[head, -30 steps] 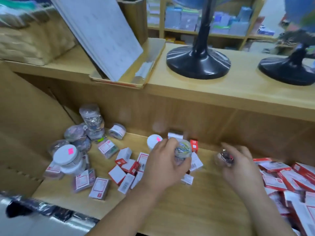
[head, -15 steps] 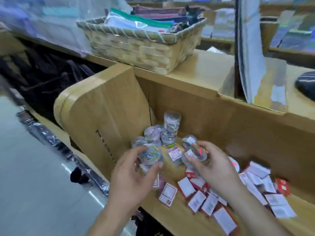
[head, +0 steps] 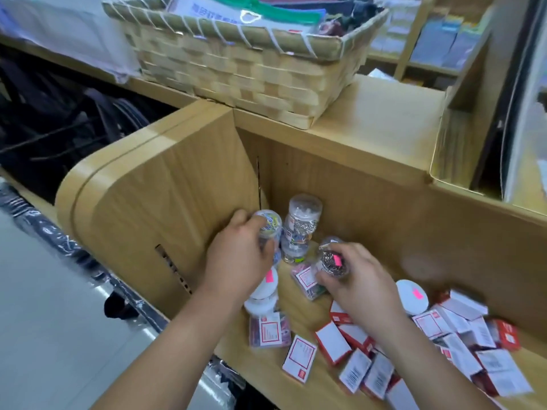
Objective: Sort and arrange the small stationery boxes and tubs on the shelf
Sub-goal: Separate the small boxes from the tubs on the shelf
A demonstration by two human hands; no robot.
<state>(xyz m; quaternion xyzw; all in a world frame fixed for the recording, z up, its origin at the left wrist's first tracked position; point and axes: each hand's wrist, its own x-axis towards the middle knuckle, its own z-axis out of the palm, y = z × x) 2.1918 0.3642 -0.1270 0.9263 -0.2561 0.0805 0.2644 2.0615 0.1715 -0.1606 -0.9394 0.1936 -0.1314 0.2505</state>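
Tubs (head: 302, 229) left of boxes (head: 444, 350)

Light: we record soft, even indoor brightness from overhead; shadows faint. Shade: a dim black recess (head: 53, 113) at upper left. Glare: pale sheen on the glossy grey floor (head: 44, 306) and the light wooden shelf top (head: 384, 113). Blur: we note motion smear on the left hand (head: 236, 261), its clear plastic tub of coloured clips (head: 268, 229), the right hand (head: 358, 279), its clear tub of silver clips (head: 331, 261), and the red-and-white cardboard boxes (head: 429, 324). Distortion: straight edges bow near the borders. Sharpest: the pale woven basket (head: 236, 72).
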